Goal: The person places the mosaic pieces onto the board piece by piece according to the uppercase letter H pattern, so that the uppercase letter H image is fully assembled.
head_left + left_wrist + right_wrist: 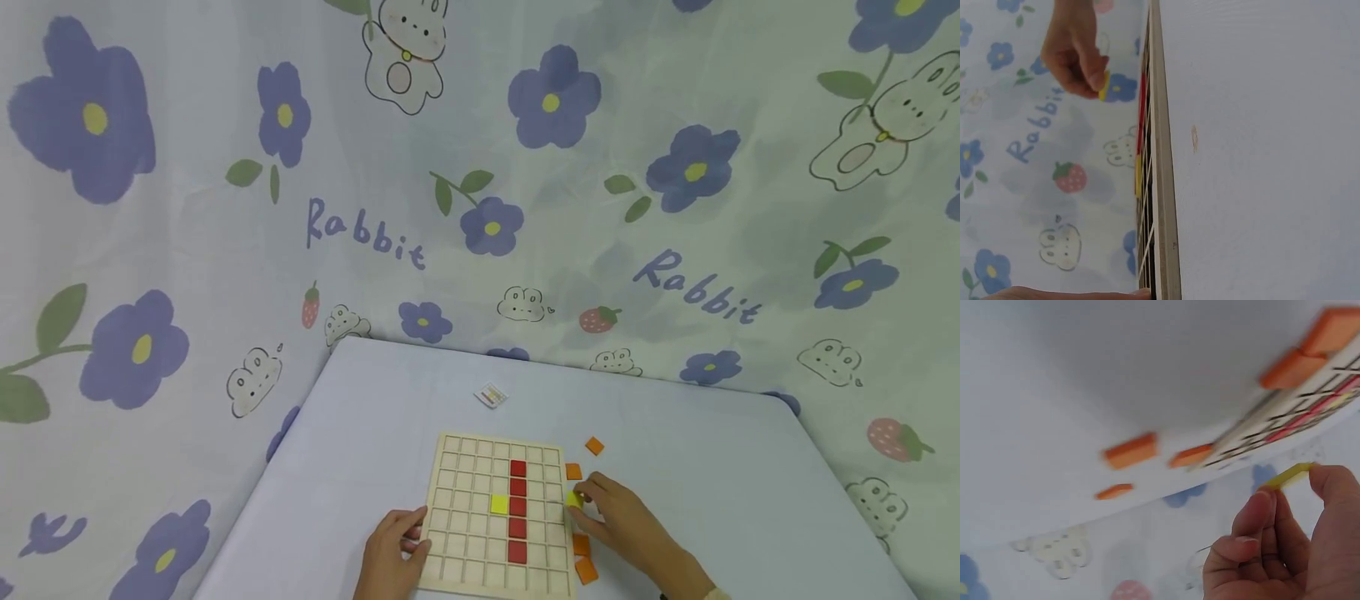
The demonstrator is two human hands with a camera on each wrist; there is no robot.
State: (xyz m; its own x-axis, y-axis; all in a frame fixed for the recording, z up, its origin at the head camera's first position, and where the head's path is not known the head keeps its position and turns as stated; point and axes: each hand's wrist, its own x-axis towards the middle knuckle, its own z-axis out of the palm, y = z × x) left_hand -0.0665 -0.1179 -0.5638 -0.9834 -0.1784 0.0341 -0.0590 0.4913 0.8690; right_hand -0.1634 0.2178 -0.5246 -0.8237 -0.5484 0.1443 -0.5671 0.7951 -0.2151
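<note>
A pale wooden grid board (480,546) lies on the white table, with a column of several red square tiles (517,506) set in its cells. One yellow tile (499,504) sits in a cell just left of that column. My left hand (392,550) grips the board's left edge; in the left wrist view a fingertip (1142,292) lies on the rim. Between thumb and fingertips, my right hand (626,521) pinches another yellow tile (1291,475) over the board's right edge. The left wrist view shows that tile raised above the board.
Several orange tiles lie along the board's right side, among them one touching its edge (573,472) and one farther back (595,446). Beyond the board is a small printed card (491,395). A patterned curtain (480,275) hangs behind the table.
</note>
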